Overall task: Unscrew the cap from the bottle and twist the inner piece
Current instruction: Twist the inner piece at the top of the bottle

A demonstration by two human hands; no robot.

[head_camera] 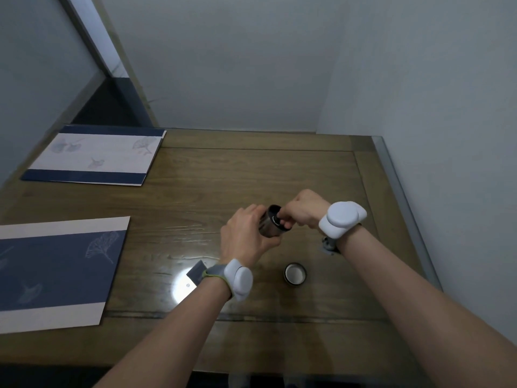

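A dark metallic bottle (270, 229) is held above the wooden table, tilted with its open mouth toward the right. My left hand (246, 236) wraps around its body from the left. My right hand (303, 210) reaches in from the right, and its fingertips pinch the dark inner piece (278, 219) at the bottle's mouth. The cap (295, 273), dark outside and pale inside, lies on the table with its opening up, below and slightly right of the bottle. Most of the bottle's body is hidden by my left hand.
The wooden table (195, 197) has a raised glass edge along its right side (402, 191). Two blue-and-white placemats lie on the left, one far (95, 155) and one near (56, 270). Walls stand close behind and to the right. White bands are on both wrists.
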